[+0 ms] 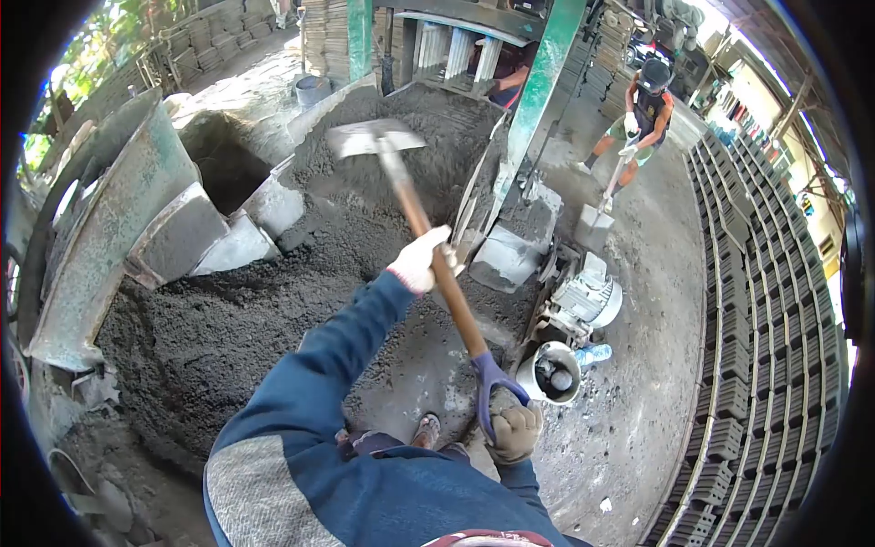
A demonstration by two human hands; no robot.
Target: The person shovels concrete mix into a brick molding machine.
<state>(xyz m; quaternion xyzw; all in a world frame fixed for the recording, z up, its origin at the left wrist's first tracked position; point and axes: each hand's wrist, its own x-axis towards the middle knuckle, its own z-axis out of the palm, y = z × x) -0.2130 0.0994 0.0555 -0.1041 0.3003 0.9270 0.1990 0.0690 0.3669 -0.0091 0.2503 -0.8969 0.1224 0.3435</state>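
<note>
My left hand (422, 259), in a white glove with a red cuff, is closed round the brown wooden shaft of a shovel (427, 228). In a grey-brown glove, my right hand (514, 427) grips the purple handle at the shovel's near end. The metal blade points away from me, over the dark grey material (437, 123) in the bin at the top centre. No load can be made out on the blade. A larger heap of the same dark material (237, 337) lies to the left of my left arm.
A green post (529, 109) stands right of the bin. Nearby are a motor (583, 296), a bucket (549, 372) and a plastic bottle (594, 355). A person (649, 109) holds another shovel. Racks of grey blocks (766, 319) line the right side; a curved metal drum (128, 219) stands left.
</note>
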